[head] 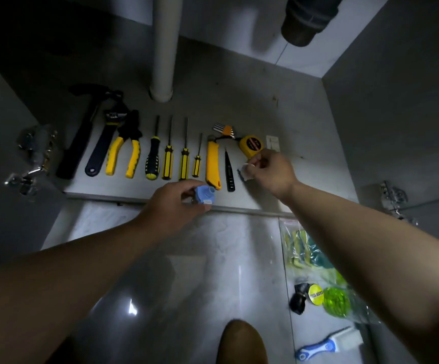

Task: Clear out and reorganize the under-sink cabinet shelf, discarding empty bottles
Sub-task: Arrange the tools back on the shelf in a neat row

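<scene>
While our left hand [176, 203] curls its fingers round a blue round piece [205, 194] at the front edge of the cabinet shelf [291, 122], our right hand [270, 170] pinches a small white and blue piece [245, 173] between thumb and fingertips, low over the shelf; we cannot tell whether it touches the board. Just behind the right hand lies a yellow tape measure [251, 145], with a bunch of hex keys [225, 130] beyond it. To the left of the right hand we see tools laid side by side in a row, handles toward us: a black tester pen [229, 174], a yellow utility knife [212, 164], four screwdrivers [168, 161], yellow-handled pliers [123, 156], a wrench [102, 148] and a hammer [79, 143]. A white pipe [164, 48] stands on the shelf behind the row. On the glossy floor [186, 285] under our right forearm lies a clear plastic bag [307, 253] with green and yellow contents, and nearer to us a blue-handled tool [326, 345].
</scene>
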Available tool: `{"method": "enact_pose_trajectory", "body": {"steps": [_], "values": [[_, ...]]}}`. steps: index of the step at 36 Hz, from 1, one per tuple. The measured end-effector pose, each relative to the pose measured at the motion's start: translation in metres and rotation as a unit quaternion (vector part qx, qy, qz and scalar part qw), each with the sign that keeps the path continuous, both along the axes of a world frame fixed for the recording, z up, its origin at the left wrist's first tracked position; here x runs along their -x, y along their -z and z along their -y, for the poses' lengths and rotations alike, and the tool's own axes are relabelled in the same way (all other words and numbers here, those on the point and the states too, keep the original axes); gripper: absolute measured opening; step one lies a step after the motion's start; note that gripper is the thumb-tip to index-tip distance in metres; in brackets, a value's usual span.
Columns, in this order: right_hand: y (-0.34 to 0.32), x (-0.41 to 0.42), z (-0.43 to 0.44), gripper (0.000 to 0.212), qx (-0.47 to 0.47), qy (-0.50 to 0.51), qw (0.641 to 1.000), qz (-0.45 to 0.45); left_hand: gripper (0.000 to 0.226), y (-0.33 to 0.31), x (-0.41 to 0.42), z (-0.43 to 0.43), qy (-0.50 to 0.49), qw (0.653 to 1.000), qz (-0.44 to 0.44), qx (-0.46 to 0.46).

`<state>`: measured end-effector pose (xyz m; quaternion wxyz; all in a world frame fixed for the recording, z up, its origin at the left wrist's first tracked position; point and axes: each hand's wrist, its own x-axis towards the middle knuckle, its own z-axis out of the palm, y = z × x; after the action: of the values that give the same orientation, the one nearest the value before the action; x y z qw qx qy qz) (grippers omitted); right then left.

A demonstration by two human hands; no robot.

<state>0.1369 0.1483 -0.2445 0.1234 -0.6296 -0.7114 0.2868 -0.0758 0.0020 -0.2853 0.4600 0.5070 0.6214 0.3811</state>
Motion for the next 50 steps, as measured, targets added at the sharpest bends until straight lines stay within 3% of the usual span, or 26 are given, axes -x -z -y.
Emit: {"method": "enact_pose_trajectory", "body": {"steps": [3, 7, 12, 20, 35, 38, 41, 44, 47, 50], "values": [[-0.004, 0.001, -0.013, 0.028, -0.04, 0.014, 0.999, -0.018, 0.042, 0.003, 0.002, 0.001, 0.012, 1.0, 0.001, 0.014], [-0.008, 0.004, -0.035, 0.042, -0.062, -0.071, 0.986, 0.135, 0.045, 0.006, 0.003, 0.0, -0.006, 1.0, 0.015, 0.013], [-0.006, 0.012, -0.042, 0.035, -0.063, -0.183, 0.959, 0.205, 0.046, 0.007, 0.003, -0.001, -0.006, 1.0, 0.02, 0.016], [-0.012, 0.009, -0.037, 0.041, -0.083, -0.205, 0.944, 0.245, 0.045, 0.005, 0.004, -0.001, 0.005, 1.0, 0.017, 0.007], [-0.013, 0.023, -0.045, 0.043, 0.005, -0.145, 0.978, 0.153, 0.042, 0.014, 0.004, -0.002, 0.029, 0.999, 0.003, -0.033], [-0.017, 0.027, -0.045, 0.033, -0.02, -0.153, 0.975, 0.16, 0.045, 0.017, 0.0, -0.002, 0.058, 0.996, -0.049, -0.049], [-0.017, 0.03, -0.03, 0.029, -0.102, -0.184, 0.962, 0.173, 0.048, 0.022, -0.003, -0.003, 0.038, 0.998, -0.036, -0.041], [-0.019, 0.035, 0.006, 0.023, -0.151, -0.196, 0.966, 0.076, 0.046, 0.02, -0.005, -0.003, 0.027, 0.998, -0.021, -0.051], [-0.02, 0.037, 0.051, 0.023, -0.051, -0.249, 0.967, -0.013, 0.045, 0.015, -0.004, -0.003, 0.035, 0.996, -0.029, -0.079], [-0.014, 0.036, 0.081, 0.02, 0.001, -0.284, 0.959, -0.009, 0.042, 0.012, -0.003, -0.002, 0.052, 0.993, -0.055, -0.087]]}}
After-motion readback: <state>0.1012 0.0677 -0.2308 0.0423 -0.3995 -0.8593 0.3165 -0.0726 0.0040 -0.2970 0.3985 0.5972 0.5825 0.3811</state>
